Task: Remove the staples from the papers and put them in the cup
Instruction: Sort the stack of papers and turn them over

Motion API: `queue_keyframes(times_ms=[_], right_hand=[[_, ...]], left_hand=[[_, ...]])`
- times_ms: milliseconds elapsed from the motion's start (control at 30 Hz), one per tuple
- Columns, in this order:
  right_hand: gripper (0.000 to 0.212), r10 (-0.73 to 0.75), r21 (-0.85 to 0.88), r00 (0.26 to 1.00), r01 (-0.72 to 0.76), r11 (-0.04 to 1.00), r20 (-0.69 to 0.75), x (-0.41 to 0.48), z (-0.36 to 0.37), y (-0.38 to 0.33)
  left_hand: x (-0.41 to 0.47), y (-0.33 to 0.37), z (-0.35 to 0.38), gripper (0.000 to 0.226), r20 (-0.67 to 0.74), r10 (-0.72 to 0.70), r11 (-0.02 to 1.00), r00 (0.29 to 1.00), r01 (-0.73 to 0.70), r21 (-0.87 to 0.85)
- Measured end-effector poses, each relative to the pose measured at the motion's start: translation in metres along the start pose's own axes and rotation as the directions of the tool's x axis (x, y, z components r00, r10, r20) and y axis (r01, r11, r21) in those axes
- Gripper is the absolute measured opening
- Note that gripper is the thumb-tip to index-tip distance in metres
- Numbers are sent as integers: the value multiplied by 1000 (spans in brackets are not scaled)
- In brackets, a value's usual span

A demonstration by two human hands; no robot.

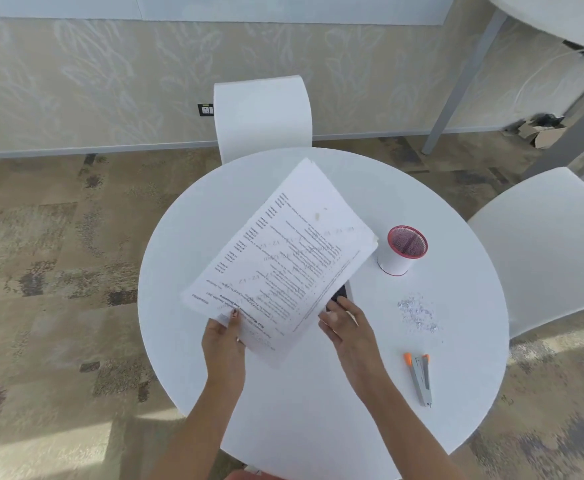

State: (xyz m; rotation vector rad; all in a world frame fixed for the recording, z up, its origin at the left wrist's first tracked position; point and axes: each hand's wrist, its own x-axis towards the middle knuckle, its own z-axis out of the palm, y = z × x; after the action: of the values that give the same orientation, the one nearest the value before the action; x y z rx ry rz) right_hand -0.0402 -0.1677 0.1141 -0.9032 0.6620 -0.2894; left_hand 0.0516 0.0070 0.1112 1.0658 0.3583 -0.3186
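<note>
Black object [339, 293] half-hidden under papers [280, 261]

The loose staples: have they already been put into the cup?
No: the loose staples lie in a small pile on the table, nearer the person than the cup.

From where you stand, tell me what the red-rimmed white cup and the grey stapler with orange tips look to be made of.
The red-rimmed white cup looks like red wire mesh inside, given the fine grid visible through its mouth, with a smooth matte white sleeve outside, perhaps paper or plastic. The grey stapler with orange tips looks like dull painted or brushed metal, with glossy orange ends that seem to be plastic.
</note>
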Motion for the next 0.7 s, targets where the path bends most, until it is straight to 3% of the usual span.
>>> queue_keyframes(times_ms=[167,300,400,567,633,700], right_hand=[[66,39,-207,996,-56,977,-84,12,19,2],[59,74,-3,996,-74,997,-59,20,17,9],[55,-5,15,1000,5,1000,-11,17,16,5],[32,-239,-229,963,206,951,-126,10,19,-11],[32,-322,-321,941,273,907,-109,8,18,-22],[33,-368,-400,928,317,860,-56,6,15,-34]], left_hand=[[-7,-10,8,22,-22,-62,997,998,61,-51],[-11,-13,13,25,9,-78,995,997,78,-63],[-11,-14,11,28,24,-94,994,995,95,-45],[9,-2,-1,25,36,-23,999,999,24,-22],[18,11,-5,34,58,14,999,998,-12,-31],[28,24,-10,33,114,45,994,992,-56,93]])
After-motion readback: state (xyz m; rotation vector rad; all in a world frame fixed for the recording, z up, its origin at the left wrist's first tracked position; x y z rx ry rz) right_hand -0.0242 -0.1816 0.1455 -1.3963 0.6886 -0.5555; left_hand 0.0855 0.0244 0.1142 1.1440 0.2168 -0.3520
